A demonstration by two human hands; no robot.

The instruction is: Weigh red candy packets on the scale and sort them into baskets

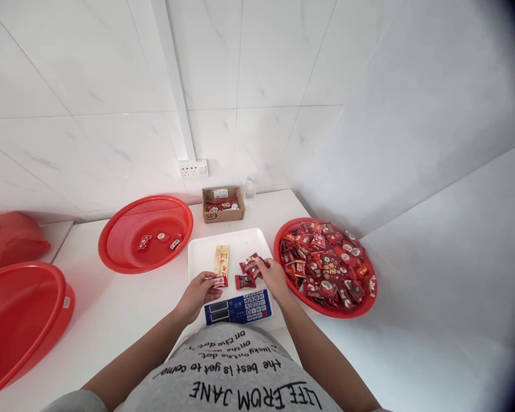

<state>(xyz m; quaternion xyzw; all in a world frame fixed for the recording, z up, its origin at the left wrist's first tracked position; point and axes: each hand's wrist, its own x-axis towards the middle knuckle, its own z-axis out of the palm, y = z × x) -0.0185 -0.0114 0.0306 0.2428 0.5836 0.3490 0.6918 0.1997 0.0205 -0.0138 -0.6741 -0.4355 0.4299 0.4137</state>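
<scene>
Grey shirt [240, 377], foreground, before one scale [199, 246]. Over the scale, the left hand [196, 294] pinches one small red packet [220, 281], the right hand [273, 278] one maroon packet [249, 266]; one yellow packet [222, 259] and one dark packet [245, 281] lie there. Right of the scale: one filled basket [277, 243].

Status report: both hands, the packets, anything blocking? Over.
Left hand pinching small red packet. Right hand pinching dark red packet. Yellow packet on white scale. Nothing visibly blocking.

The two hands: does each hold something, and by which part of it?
The left hand holds a small red packet by its left end; the right hand, a dark red packet by its right end.
</scene>
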